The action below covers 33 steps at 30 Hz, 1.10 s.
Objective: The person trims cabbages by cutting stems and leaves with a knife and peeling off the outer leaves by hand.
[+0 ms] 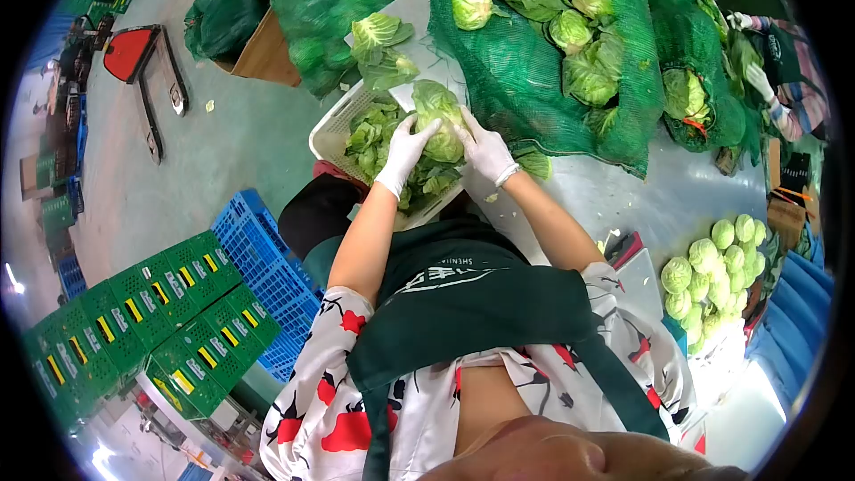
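Both my hands wear white gloves and close on one green cabbage (pixel 436 116), above the edge of a white basket (pixel 322 138). My left hand (pixel 406 150) presses the cabbage's left side. My right hand (pixel 486 150) grips its right side, the thumb toward the middle. Loose cabbage leaves (pixel 372 135) fill the basket below. More detached leaves (pixel 385 46) lie on the metal table just beyond. To the right, a green mesh sack (pixel 508 80) spreads open with several cabbages in it. The underside of the held cabbage is hidden.
Trimmed cabbages (pixel 712 276) are piled on the right. Another person (pixel 784 71) in white gloves works at the far right beside a mesh sack (pixel 690 62). Green crates (pixel 134 312) and a blue pallet (pixel 263 258) stand left; a red pallet jack (pixel 132 52) sits behind.
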Motion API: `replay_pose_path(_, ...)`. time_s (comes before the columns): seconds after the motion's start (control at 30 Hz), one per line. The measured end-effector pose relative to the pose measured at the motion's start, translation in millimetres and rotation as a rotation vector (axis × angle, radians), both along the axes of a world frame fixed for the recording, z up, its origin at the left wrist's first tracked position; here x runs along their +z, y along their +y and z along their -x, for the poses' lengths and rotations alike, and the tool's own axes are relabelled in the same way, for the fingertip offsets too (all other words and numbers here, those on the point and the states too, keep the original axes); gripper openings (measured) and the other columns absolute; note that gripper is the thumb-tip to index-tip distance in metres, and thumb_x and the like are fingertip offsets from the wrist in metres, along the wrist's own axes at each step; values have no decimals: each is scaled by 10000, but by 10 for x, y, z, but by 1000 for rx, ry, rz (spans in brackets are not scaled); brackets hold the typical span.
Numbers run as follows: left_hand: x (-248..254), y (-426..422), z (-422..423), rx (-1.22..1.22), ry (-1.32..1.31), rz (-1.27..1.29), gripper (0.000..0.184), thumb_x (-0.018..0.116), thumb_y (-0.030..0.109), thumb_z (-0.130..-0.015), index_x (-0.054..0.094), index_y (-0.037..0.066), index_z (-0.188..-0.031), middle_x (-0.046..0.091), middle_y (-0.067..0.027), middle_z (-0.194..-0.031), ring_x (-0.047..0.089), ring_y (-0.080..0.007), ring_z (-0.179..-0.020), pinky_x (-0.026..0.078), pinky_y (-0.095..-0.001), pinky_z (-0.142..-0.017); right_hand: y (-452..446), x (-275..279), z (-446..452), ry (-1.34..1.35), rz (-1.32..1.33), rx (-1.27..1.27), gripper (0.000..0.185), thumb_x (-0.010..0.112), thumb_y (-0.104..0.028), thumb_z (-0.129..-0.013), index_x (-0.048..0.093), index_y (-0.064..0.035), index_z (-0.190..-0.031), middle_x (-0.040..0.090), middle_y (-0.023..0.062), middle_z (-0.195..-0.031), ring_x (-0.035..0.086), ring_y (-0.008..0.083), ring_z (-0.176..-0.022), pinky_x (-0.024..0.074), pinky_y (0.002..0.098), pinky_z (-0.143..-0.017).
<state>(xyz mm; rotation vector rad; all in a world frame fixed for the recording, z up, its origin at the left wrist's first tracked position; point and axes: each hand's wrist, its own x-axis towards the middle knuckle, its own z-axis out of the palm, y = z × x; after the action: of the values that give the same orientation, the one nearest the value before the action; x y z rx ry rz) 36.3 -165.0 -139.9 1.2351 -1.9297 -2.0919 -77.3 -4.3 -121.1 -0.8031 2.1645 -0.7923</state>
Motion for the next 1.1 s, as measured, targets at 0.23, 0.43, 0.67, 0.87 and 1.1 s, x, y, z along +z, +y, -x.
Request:
replay_pose_path(0.23,52,98,7,-161,-155,401,996,863,507,-655,461,-37,-1386,467,-258,-1353,466,-375,-1267,398,-415,-1075,-26,-31,88,19,53,95,614,385,-501,-1023,332,-146,-1522,666,285,-807,657,457,-771,520,510,-750)
replay_pose_path(0.43,-300,12,-2,-114,-86,410,772,847,453,-706,580,-18,-1256,582,-212,-1234,577,-313,-1154,465,-392,-991,-101,40,112,146,-81,145,578,338,-491,-1034,346,-166,-1512,685,248,-811,667,433,-759,528,506,-737)
replay_pose_path(0.67,-164,-23,74,-185,-12,361,815,867,397,-684,539,-4,-1314,545,-211,-1291,556,-317,-1197,446,-394,-1022,-197,-102,224,304,-161,-46,487,333,-465,-1036,492,-195,-1409,699,221,-884,673,425,-827,533,524,-731)
replay_pose_path(0.87,7,47,-190,-187,-10,560,1037,874,378,-662,366,3,-1485,481,-230,-1358,474,-358,-1286,371,-413,-1105,-46,-375,535,261,-5,-109,453,370,-466,-1027,607,-201,-1306,688,230,-991,652,432,-933,516,516,-828)
replay_pose_path(1.1,87,-9,-376,77,-221,106,938,845,398,-744,384,-62,-1419,609,-178,-1234,677,-215,-973,589,-314,-653,27,-163,123,172,-101,-129,463,366,-486,-1022,585,-239,-1347,689,220,-1006,649,431,-947,512,512,-843)
